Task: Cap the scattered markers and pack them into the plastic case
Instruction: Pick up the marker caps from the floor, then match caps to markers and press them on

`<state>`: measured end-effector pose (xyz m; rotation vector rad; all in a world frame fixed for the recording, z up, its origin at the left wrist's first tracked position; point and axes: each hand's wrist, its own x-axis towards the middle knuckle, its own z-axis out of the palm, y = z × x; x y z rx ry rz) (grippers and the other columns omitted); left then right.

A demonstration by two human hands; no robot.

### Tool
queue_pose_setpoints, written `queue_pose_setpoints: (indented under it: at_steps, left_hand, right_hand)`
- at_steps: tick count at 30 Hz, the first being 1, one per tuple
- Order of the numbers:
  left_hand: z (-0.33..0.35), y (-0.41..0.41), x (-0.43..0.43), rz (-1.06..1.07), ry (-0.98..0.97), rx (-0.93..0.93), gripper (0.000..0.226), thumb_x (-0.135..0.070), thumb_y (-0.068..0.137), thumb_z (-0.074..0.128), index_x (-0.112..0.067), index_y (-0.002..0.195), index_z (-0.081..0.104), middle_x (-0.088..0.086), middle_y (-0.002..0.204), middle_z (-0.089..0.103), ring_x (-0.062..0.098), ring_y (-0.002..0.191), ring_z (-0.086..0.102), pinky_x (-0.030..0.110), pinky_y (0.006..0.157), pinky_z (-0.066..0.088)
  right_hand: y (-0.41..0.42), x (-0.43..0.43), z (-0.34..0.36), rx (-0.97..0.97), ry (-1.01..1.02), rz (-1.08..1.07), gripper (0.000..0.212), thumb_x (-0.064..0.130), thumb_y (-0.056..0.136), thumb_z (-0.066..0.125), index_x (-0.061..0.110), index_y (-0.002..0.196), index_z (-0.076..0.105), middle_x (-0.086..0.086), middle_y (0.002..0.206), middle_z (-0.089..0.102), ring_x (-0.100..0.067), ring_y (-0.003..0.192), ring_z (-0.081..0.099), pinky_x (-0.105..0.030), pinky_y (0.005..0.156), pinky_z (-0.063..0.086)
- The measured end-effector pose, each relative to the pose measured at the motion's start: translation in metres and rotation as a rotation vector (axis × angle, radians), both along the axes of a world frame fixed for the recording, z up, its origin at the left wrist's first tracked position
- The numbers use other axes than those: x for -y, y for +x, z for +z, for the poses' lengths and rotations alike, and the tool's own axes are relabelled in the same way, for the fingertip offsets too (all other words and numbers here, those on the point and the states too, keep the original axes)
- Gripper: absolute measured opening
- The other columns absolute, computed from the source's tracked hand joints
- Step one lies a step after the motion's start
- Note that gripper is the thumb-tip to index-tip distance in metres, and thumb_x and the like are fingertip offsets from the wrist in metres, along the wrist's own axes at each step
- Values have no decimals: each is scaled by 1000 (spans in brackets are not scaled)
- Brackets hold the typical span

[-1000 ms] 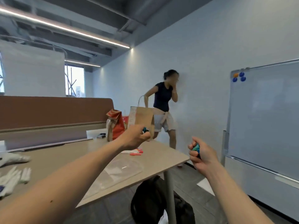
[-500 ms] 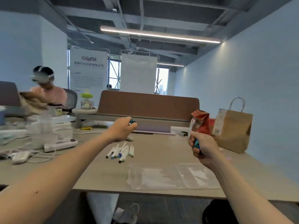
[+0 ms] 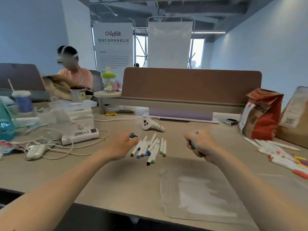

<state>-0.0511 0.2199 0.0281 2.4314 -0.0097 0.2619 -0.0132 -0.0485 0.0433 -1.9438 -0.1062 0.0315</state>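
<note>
Left hand (image 3: 123, 145) curled round small teal caps (image 3: 133, 135). Right hand (image 3: 200, 145) fisted on blue-teal pieces (image 3: 193, 145), too hidden to count. Between the hands on the table (image 3: 116, 180): one heap of white markers (image 3: 150, 148) with coloured ends, roughly ten, overlapping. Second marker heap (image 3: 281, 154) far right beside the red paper bag (image 3: 263, 117). One clear plastic case (image 3: 200, 190) lies flat near the table edge, under the right forearm.
</note>
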Motion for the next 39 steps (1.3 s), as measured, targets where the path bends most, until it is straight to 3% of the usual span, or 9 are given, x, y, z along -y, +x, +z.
queue_pose_setpoints:
  at_steps: [5, 12, 14, 17, 19, 23, 27, 32, 39]
  left_hand:
    - [-9, 65, 31, -43, 18, 4, 25, -28, 101, 47, -14, 80, 50, 1, 66, 43, 13, 60, 38, 27, 57, 32]
    - [-15, 133, 85, -208, 145, -67, 23, -28, 96, 52, -11, 81, 54, 4, 69, 49, 15, 60, 42, 31, 58, 36]
    - [-17, 146, 97, -221, 219, -93, 24, -31, 95, 53, -8, 85, 55, 4, 73, 52, 16, 63, 46, 32, 61, 39]
    - [-18, 163, 111, -224, 355, -118, 23, -34, 94, 52, -14, 83, 52, 3, 79, 53, 18, 69, 50, 32, 61, 40]
    - [-17, 173, 118, -238, 423, -139, 23, -35, 94, 51, -18, 80, 48, 3, 82, 53, 19, 72, 51, 32, 63, 41]
    - [-15, 184, 128, -300, 587, -200, 23, -40, 96, 49, -17, 92, 49, 3, 91, 53, 20, 81, 54, 31, 67, 41]
    - [-16, 191, 130, -339, 654, -206, 24, -44, 97, 50, -21, 94, 49, 1, 95, 54, 19, 84, 55, 30, 67, 40]
    - [-15, 197, 125, -391, 594, -147, 18, -39, 93, 57, -23, 101, 55, -2, 97, 56, 17, 88, 57, 30, 73, 47]
    - [-17, 199, 111, -447, 509, -118, 16, -34, 87, 68, -25, 98, 58, -10, 92, 55, 10, 82, 54, 23, 67, 43]
  right_hand:
    - [59, 15, -12, -7, -250, -5, 35, 23, 88, 54, 9, 55, 54, -13, 55, 49, -18, 37, 34, -19, 40, 24]
    - [109, 19, -35, 32, -477, -2, 32, 22, 84, 56, 15, 54, 46, 1, 45, 43, -21, 45, 37, -23, 46, 29]
    - [119, 16, -42, 81, -577, 27, 33, 24, 87, 55, 15, 57, 43, 0, 54, 44, -21, 54, 40, -29, 51, 32]
    - [131, 13, -48, 179, -735, 75, 30, 32, 93, 55, 14, 68, 56, -5, 77, 56, -23, 73, 54, -31, 63, 42]
    - [139, 13, -50, 225, -799, 109, 31, 35, 93, 56, 19, 67, 51, -6, 81, 54, -27, 81, 54, -31, 68, 41]
    - [153, 16, -50, 248, -820, 159, 35, 37, 91, 63, 18, 65, 50, -2, 69, 51, -24, 72, 52, -31, 60, 37]
    - [161, 23, -51, 260, -840, 206, 33, 43, 88, 67, 15, 71, 59, -4, 76, 57, -26, 77, 56, -32, 62, 41]
    - [169, 27, -53, 266, -799, 250, 35, 50, 82, 71, 16, 83, 67, -3, 92, 64, -22, 85, 58, -37, 74, 51]
    - [167, 22, -49, 264, -761, 338, 20, 31, 81, 76, 20, 97, 71, 4, 94, 63, -14, 85, 57, -20, 66, 41]
